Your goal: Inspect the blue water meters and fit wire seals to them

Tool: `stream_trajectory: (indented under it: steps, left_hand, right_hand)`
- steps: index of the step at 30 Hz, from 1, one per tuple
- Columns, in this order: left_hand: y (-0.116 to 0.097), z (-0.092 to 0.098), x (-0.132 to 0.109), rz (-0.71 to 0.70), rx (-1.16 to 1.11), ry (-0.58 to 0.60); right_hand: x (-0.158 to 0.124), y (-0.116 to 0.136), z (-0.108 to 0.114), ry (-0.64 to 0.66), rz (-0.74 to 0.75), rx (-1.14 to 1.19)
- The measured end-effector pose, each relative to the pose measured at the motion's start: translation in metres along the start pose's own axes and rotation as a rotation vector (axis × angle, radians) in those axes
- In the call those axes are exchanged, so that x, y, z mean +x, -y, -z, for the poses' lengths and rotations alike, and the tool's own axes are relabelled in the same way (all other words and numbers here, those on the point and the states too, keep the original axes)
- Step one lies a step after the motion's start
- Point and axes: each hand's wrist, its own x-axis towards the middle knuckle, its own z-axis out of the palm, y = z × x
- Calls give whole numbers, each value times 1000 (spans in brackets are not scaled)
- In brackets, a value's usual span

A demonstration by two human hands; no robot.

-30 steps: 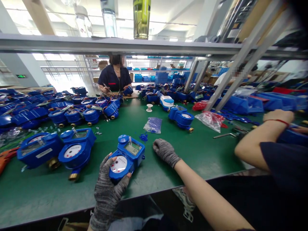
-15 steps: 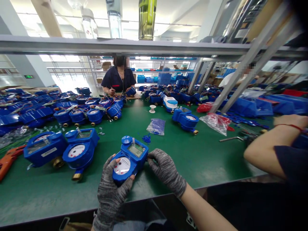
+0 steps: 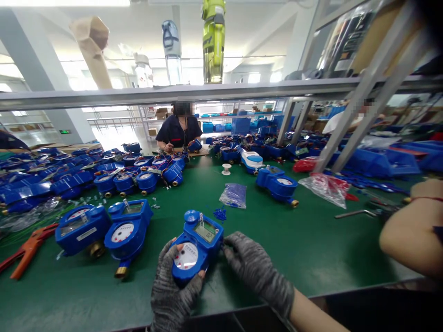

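A blue water meter with a round dial and a small screen lies on the green table right in front of me. My left hand, in a grey fingerless glove, wraps round the meter's near end, thumb and fingers on either side of the dial. My right hand, in the same kind of glove, presses its fingers against the meter's right side by the screen. Two more blue meters stand just to the left.
An orange tool lies at the far left. A bag of small blue parts, a red bag and another meter sit further back. A co-worker's arm rests at the right. Another person sits across the table.
My right hand has come in from the table to the meter's right side. The view has tilted up, so the meter sits lower in frame.
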Motion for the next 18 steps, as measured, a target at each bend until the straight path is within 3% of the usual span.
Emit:
stream_trajectory:
  steps: [3, 6, 15, 18]
  left_hand:
    - [-3, 1, 1, 9, 0, 3]
    - [-8, 0, 1, 28, -20, -22]
    - [-5, -1, 1, -61, -5, -21]
    - [-1, 11, 13, -125, -46, 97]
  right_hand:
    - [14, -14, 3, 246, -163, 407]
    - [18, -28, -8, 368, -130, 615]
    - [15, -36, -17, 379, -179, 878]
    - [-1, -25, -24, 332, -254, 927]
